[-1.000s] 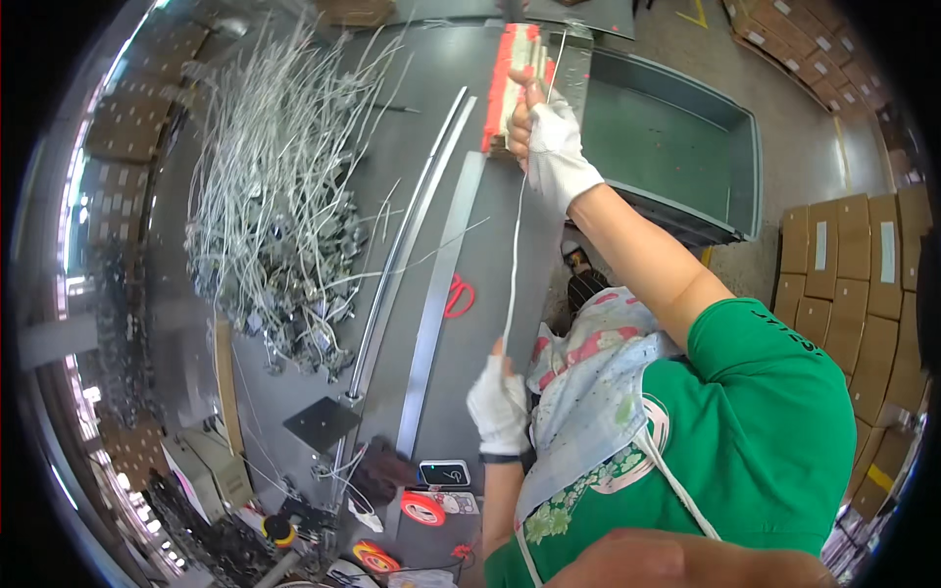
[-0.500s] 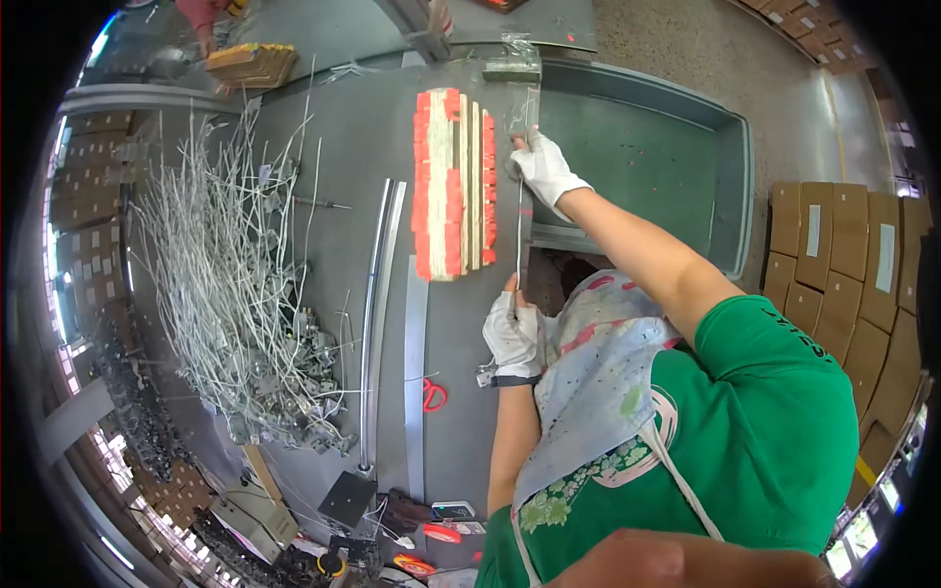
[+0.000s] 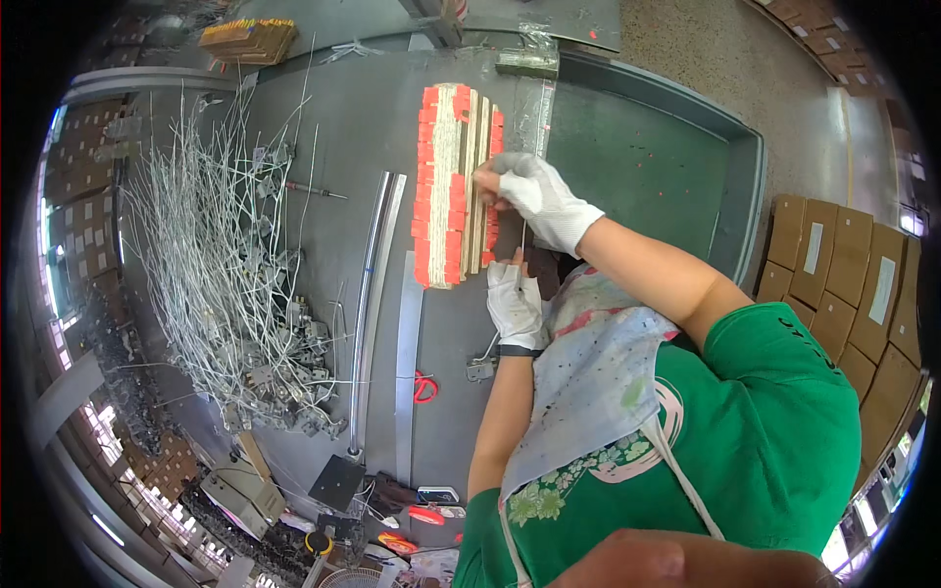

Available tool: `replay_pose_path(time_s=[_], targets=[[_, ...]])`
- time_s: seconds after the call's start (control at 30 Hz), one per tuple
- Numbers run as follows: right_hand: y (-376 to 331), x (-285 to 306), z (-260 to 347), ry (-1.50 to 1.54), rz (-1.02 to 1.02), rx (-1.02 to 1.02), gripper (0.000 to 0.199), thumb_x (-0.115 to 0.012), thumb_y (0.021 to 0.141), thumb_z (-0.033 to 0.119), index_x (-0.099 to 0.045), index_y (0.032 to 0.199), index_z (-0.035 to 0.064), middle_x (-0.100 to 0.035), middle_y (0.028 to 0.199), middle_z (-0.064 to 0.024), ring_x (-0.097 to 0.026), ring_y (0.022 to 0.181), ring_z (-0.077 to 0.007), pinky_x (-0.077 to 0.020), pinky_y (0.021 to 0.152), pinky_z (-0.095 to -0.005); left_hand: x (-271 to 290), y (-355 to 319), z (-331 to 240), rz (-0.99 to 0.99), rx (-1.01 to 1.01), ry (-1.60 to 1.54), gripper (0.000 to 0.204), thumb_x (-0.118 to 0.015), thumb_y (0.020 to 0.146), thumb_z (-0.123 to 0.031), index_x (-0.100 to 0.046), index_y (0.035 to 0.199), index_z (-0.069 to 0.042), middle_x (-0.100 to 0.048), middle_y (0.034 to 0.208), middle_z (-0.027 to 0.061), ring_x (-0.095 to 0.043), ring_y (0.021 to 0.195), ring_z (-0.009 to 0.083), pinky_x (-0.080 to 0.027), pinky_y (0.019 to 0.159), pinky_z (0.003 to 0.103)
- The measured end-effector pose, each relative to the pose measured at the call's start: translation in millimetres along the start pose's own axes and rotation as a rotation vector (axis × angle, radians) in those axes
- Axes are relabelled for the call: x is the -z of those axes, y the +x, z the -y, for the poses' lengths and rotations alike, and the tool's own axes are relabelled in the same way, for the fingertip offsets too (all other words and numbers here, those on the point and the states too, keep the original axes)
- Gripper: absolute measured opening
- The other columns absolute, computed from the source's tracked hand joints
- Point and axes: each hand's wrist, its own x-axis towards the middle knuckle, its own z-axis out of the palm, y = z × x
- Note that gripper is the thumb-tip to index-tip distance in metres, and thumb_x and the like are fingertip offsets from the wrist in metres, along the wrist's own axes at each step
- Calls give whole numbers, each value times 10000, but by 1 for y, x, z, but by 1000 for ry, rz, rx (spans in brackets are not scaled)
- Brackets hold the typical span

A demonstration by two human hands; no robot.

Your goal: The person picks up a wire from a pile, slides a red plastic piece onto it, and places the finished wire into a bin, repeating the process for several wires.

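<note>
A block of pale strips [image 3: 441, 220], wrapped along its edges with red tape pieces, lies lengthwise on the grey table. My right hand [image 3: 545, 201], in a white fingerless glove, reaches over the block's right edge with thumb and fingers pinched together; what they pinch, if anything, is hidden. Nearer to my body, my left hand [image 3: 515, 304], gloved likewise, closes on the lower end of a thin strip [image 3: 524, 235]. That strip's upper part passes out of sight under my right hand. A small metal part with a wire [image 3: 480, 368] rests beside my left wrist.
Left of the block lie a shiny metal rail [image 3: 368, 294], a flat metal strip [image 3: 407, 363], red scissors [image 3: 424, 387] and a large heap of wired metal parts [image 3: 255, 323]. A green bin [image 3: 637, 176] stands at the right, cardboard boxes [image 3: 823, 255] beyond it.
My right hand has left the strip's upper end and come down and left to the block's edge. My left hand stays about where it was. Another person's hand at upper left is gone from view.
</note>
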Motion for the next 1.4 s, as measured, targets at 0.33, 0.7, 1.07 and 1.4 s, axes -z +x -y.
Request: replay_pose_path(time_s=[0.33,0.7,1.07,1.4], targets=[[-12,-10,18,152,-14,-16,192,-632,781,160,-591,860,-10,-587,718,-47,-527,641,-83,-430,578,-225,-1,0,-1,125,9,68,343,-594,725,-30,-623,1060,-98,-583,901,149,-562,864,313,-461,737,363],[-46,47,-77,325,-139,-244,309,-598,825,105,-381,1038,48,-534,913,-67,-583,800,-152,-498,715,-266,0,4,-5,104,-4,114,302,-629,707,-24,-639,1002,-87,-573,814,122,-573,787,295,-470,713,361],[-44,36,-74,190,-175,-185,355,-626,789,86,-376,1037,44,-546,875,-69,-558,815,-134,-472,694,-258,6,0,-3,99,3,-52,261,-599,740,-4,-640,995,-49,-556,805,113,-541,741,257,-437,721,320],[-73,16,-28,-150,-140,234,401,-656,740,29,-384,1032,63,-562,822,-51,-515,727,-82,-424,663,-205,53,-11,-34,-76,74,-326,239,-598,729,16,-649,956,-37,-533,710,79,-498,691,225,-407,793,317]])
